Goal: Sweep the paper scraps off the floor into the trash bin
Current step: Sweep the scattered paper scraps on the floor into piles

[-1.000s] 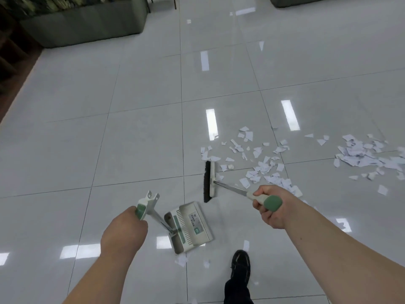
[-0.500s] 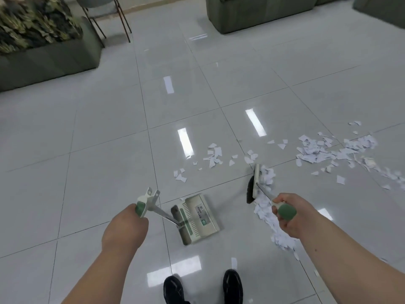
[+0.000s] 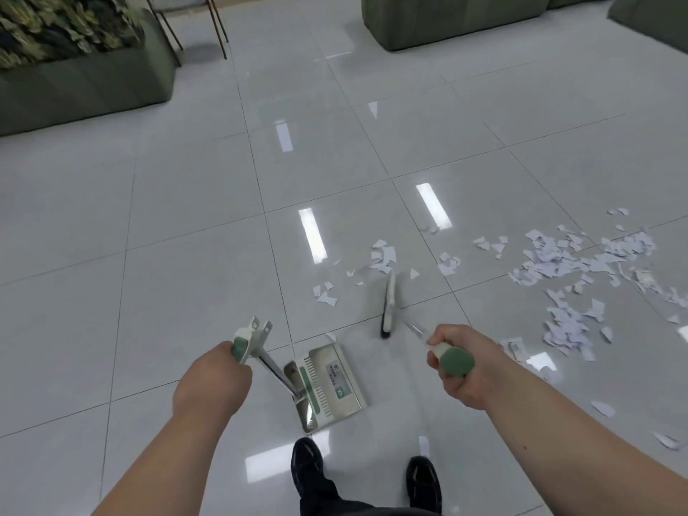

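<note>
Looking down at a glossy grey tiled floor [image 3: 186, 217]. At far left stands one long planter [image 3: 85, 83] of foliage. Lower left, the left hand [image 3: 212, 381] has its fingers wrapped round the green-gripped handle of one dustpan [image 3: 331, 385]. The pan sits on the floor just ahead of two black shoes [image 3: 307, 459], its handle slanting up and left to the hand and its pan facing right. Right of it is one broom [image 3: 389, 303] (blurred), its head low at the floor. The head's long axis runs away from the viewer, with dark bristles on its left side. Its handle slants back and right into the right hand [image 3: 461, 366], whose fingers grip the green handle end. Paper scraps [image 3: 558, 262], too many to count, lie on the floor: a few small pieces left of the broom head, a cluster just beyond it, and a broad spread at far right.
</note>
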A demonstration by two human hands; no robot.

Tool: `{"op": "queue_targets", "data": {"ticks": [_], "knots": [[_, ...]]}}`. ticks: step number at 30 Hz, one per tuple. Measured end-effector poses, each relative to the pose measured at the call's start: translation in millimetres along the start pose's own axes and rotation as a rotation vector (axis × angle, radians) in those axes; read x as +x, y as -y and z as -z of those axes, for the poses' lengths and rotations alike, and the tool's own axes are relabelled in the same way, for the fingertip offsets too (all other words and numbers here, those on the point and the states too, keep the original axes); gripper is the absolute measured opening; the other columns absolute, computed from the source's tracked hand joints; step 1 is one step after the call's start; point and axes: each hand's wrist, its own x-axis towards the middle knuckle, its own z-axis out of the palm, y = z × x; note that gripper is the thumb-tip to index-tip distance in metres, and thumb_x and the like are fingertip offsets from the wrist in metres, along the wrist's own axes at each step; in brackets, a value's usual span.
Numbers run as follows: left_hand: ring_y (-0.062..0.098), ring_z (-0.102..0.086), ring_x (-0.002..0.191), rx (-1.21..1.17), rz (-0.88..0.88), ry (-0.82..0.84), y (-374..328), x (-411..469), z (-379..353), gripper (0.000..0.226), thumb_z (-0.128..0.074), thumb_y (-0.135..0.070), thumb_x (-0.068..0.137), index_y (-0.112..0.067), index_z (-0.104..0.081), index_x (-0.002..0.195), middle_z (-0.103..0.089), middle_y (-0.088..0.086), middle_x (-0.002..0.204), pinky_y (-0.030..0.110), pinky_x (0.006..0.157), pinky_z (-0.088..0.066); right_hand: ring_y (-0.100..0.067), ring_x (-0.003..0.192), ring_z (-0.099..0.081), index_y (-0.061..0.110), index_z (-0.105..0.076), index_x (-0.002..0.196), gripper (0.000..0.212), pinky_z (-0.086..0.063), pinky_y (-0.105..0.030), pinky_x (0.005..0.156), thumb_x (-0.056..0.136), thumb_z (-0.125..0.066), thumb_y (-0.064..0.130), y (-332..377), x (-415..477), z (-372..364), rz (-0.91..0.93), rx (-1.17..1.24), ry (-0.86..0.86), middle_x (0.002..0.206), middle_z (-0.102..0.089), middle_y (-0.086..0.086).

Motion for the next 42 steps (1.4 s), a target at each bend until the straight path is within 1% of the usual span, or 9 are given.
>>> {"op": "queue_targets", "data": {"ticks": [3, 8, 13, 22, 27, 29, 33, 36, 42], "knots": [[0.018, -0.057, 0.068, 0.003, 0.014, 0.010, 35.2, 21.1, 8.5, 0.008, -0.049, -0.017, 0.089, -0.023, -0.051, 0.085, -0.061, -0.001, 0.078, 0.027, 0.058, -0.040, -0.012, 0.037, -0.042, 0.014, -0.056, 0.098, 0.031, -0.027, -0.013, 0.034, 0.070, -0.068, 0.012, -14.1, 1.4, -57.4, -0.040, -0.045, 0.106, 0.063, -0.059, -0.008], [0.018, -0.058, 0.068, 0.001, 0.033, 0.049, 81.0, 48.5, 17.8, 0.009, -0.049, -0.015, 0.089, -0.022, -0.049, 0.082, -0.061, 0.000, 0.078, 0.027, 0.057, -0.039, -0.013, 0.038, -0.040, 0.013, -0.058, 0.097, 0.027, -0.026, -0.015, 0.036, 0.071, -0.067, 0.012, -39.3, 18.6, -134.3, -0.099, -0.130, 0.168, 0.064, -0.060, -0.009], [0.018, -0.058, 0.069, 0.029, 0.036, 0.071, 107.4, 71.1, 24.3, 0.009, -0.048, -0.016, 0.089, -0.022, -0.047, 0.082, -0.060, -0.001, 0.078, 0.026, 0.056, -0.039, -0.012, 0.037, -0.040, 0.015, -0.059, 0.097, 0.023, -0.026, -0.014, 0.034, 0.075, -0.065, 0.013, -50.1, 47.6, -173.9, -0.149, -0.034, 0.201, 0.063, -0.059, -0.008], [0.019, -0.058, 0.071, 0.054, -0.073, 0.093, 108.9, 105.1, 31.0, 0.007, -0.049, -0.016, 0.089, -0.021, -0.050, 0.085, -0.060, -0.001, 0.079, 0.027, 0.056, -0.038, -0.013, 0.033, -0.043, 0.013, -0.060, 0.100, 0.030, -0.033, -0.015, 0.031, 0.071, -0.069, 0.011, -46.9, 47.0, -138.7, -0.110, 0.108, -0.009, 0.065, -0.060, -0.009], [0.020, -0.058, 0.072, 0.033, -0.147, 0.104, 97.4, 112.4, 31.3, 0.007, -0.048, -0.016, 0.089, -0.020, -0.052, 0.084, -0.061, -0.001, 0.079, 0.027, 0.057, -0.038, -0.013, 0.031, -0.053, 0.015, -0.060, 0.104, 0.035, -0.039, -0.015, 0.033, 0.071, -0.070, 0.007, -41.1, 25.5, -121.9, -0.049, 0.193, -0.201, 0.088, -0.064, -0.009], [0.020, -0.058, 0.072, 0.028, -0.165, 0.103, 93.3, 114.7, 32.1, 0.008, -0.048, -0.015, 0.088, -0.020, -0.051, 0.083, -0.061, -0.001, 0.079, 0.027, 0.057, -0.038, -0.013, 0.034, -0.057, 0.013, -0.061, 0.105, 0.034, -0.041, -0.016, 0.035, 0.073, -0.070, 0.007, -40.2, 20.5, -119.3, -0.019, 0.188, -0.282, 0.096, -0.065, -0.009], [0.020, -0.058, 0.070, 0.007, -0.191, 0.113, 87.3, 120.0, 35.2, 0.008, -0.048, -0.015, 0.087, -0.021, -0.051, 0.083, -0.061, 0.000, 0.078, 0.027, 0.055, -0.037, -0.016, 0.056, -0.061, 0.014, -0.063, 0.098, 0.030, -0.041, -0.016, 0.039, 0.070, -0.069, 0.008, -38.1, 16.7, -120.8, 0.030, 0.188, -0.394, 0.088, -0.065, -0.007], [0.020, -0.059, 0.071, 0.005, -0.189, 0.114, 89.6, 123.6, 37.3, 0.007, -0.048, -0.015, 0.087, -0.021, -0.052, 0.085, -0.062, 0.000, 0.079, 0.027, 0.056, -0.039, -0.018, 0.058, -0.053, 0.014, -0.062, 0.092, 0.026, -0.037, -0.015, 0.042, 0.067, -0.068, 0.008, -40.3, 12.7, -127.6, 0.059, 0.193, -0.409, 0.086, -0.062, -0.009], [0.019, -0.060, 0.070, -0.001, -0.151, 0.094, 105.1, 127.7, 42.4, 0.007, -0.050, -0.016, 0.087, -0.022, -0.053, 0.085, -0.062, 0.000, 0.078, 0.027, 0.056, -0.039, -0.013, 0.031, -0.045, 0.015, -0.054, 0.089, 0.021, -0.031, -0.013, 0.033, 0.074, -0.067, 0.009, -42.4, 0.8, -149.5, 0.051, 0.224, -0.221, 0.064, -0.059, -0.010]]}}
